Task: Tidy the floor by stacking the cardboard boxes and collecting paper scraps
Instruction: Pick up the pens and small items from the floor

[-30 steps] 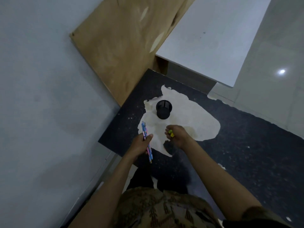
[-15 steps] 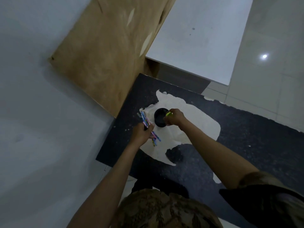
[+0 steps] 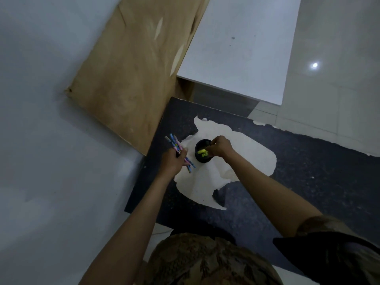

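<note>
Right hand [image 3: 219,147], centre frame — fingers curled over black cup [image 3: 202,154], yellow bits [image 3: 202,152] inside; hold unclear. Left hand [image 3: 173,160] grips pens [image 3: 180,150]. Risk — cup tips if nudged.

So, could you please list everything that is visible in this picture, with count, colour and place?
cup: one, black, standing on the pale patch of the dark surface
small yellow pieces: a few, yellow-green, inside the cup
pens: a bunch, blue and pink, beside the cup
dark surface: one, black speckled, with a torn pale patch
board: one, brown, leaning by the wall
tabletop: one, white, beyond the dark surface
floor tiles: pale grey, far right
left hand: grips the pens
right hand: over the cup's rim, fingers curled at the yellow pieces
</note>
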Demonstrator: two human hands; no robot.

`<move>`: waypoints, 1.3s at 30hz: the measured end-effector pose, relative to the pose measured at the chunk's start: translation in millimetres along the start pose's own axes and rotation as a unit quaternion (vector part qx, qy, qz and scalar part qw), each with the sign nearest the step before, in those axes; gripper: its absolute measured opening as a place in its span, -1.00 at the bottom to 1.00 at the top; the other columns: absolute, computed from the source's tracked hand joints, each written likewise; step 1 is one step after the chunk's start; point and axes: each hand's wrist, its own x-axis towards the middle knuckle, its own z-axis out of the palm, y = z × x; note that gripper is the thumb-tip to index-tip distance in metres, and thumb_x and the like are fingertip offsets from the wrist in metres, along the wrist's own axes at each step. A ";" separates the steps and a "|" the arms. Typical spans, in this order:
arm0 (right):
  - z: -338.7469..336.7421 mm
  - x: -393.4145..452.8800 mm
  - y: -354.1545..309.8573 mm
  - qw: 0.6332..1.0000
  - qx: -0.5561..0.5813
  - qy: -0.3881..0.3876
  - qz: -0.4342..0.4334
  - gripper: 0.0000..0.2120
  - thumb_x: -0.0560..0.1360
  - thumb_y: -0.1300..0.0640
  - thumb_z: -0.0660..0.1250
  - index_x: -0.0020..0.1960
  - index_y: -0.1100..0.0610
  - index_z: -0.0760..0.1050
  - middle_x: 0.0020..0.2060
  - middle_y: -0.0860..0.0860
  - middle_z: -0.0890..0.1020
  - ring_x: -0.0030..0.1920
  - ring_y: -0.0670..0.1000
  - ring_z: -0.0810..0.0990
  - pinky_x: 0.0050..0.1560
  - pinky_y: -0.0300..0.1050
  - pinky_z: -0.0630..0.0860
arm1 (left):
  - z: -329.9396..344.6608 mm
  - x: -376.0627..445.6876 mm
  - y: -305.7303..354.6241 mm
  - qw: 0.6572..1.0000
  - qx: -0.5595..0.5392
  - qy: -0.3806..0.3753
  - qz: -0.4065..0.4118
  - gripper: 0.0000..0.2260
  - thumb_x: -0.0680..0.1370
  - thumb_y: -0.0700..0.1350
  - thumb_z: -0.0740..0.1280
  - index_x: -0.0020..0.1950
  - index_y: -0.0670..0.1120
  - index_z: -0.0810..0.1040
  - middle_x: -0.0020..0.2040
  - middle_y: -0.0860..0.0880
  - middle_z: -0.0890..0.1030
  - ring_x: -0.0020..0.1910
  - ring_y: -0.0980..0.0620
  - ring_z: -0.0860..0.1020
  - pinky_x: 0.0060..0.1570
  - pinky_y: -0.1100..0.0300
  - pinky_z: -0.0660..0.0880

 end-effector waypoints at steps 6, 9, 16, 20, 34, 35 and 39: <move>5.1 -12.6 25.8 0.990 0.140 0.005 0.027 -0.87 0.54 0.20 0.37 0.04 0.26 0.55 -0.10 0.23 0.66 -0.12 0.16 0.70 -0.06 0.03 0.67 | 0.3 14.2 16.2 0.999 0.019 -0.009 0.025 -0.80 0.62 -0.04 0.30 -0.08 -0.16 0.55 -0.17 -0.12 0.67 -0.31 0.11 0.67 -0.25 0.22 0.62; 5.2 -24.6 42.9 0.982 0.188 0.010 0.021 -0.83 0.58 0.24 0.29 0.10 0.32 0.55 -0.08 0.23 0.67 -0.19 0.09 0.68 -0.29 -0.17 0.59 | 6.4 23.9 30.8 0.998 0.039 -0.025 0.050 -0.79 0.62 -0.02 0.29 -0.06 -0.14 0.56 -0.17 -0.10 0.67 -0.29 0.12 0.67 -0.31 0.28 0.59; -4.1 -38.7 75.8 0.969 0.241 0.040 0.033 -0.83 0.60 0.22 0.25 0.11 0.28 0.54 -0.07 0.16 0.64 -0.19 0.04 0.67 -0.31 -0.20 0.51 | 30.4 44.8 58.4 0.996 0.021 -0.057 0.064 -0.78 0.62 -0.05 0.30 0.16 -0.17 0.56 -0.03 -0.06 0.64 -0.16 0.10 0.65 -0.17 0.29 0.62; -12.9 -43.9 85.5 0.964 0.259 0.059 0.032 -0.84 0.61 0.22 0.25 0.10 0.27 0.53 -0.07 0.16 0.64 -0.20 0.03 0.66 -0.30 -0.20 0.51 | 40.6 58.2 53.7 0.995 0.051 -0.063 0.059 -0.78 0.57 0.00 0.36 0.06 -0.13 0.61 -0.03 -0.13 0.68 -0.09 -0.02 0.68 0.00 -0.03 0.64; -11.7 -41.1 79.0 0.963 0.265 0.038 0.034 -0.80 0.61 0.19 0.24 0.15 0.27 0.53 -0.05 0.13 0.65 -0.20 -0.01 0.65 -0.29 -0.21 0.50 | 37.9 72.6 34.8 0.978 0.183 -0.086 0.053 -0.65 0.53 -0.06 0.43 0.29 -0.10 0.50 0.15 -0.13 0.59 0.01 -0.10 0.65 0.02 -0.06 0.62; -10.2 -40.8 77.7 0.964 0.263 0.033 0.034 -0.80 0.61 0.19 0.24 0.16 0.27 0.53 -0.05 0.13 0.64 -0.20 -0.01 0.65 -0.29 -0.21 0.50 | 35.9 71.4 34.6 0.980 0.179 -0.076 0.047 -0.61 0.52 -0.07 0.44 0.31 -0.11 0.48 0.18 -0.13 0.57 0.03 -0.10 0.64 0.02 -0.06 0.62; -4.6 -40.6 75.4 0.966 0.255 0.019 0.033 -0.79 0.61 0.18 0.25 0.15 0.29 0.53 -0.04 0.15 0.64 -0.23 -0.02 0.64 -0.31 -0.21 0.50 | 28.0 64.1 20.0 0.983 0.173 -0.024 0.058 -0.54 0.51 -0.09 0.45 0.36 -0.13 0.43 0.28 -0.14 0.51 0.12 -0.12 0.59 0.09 -0.10 0.59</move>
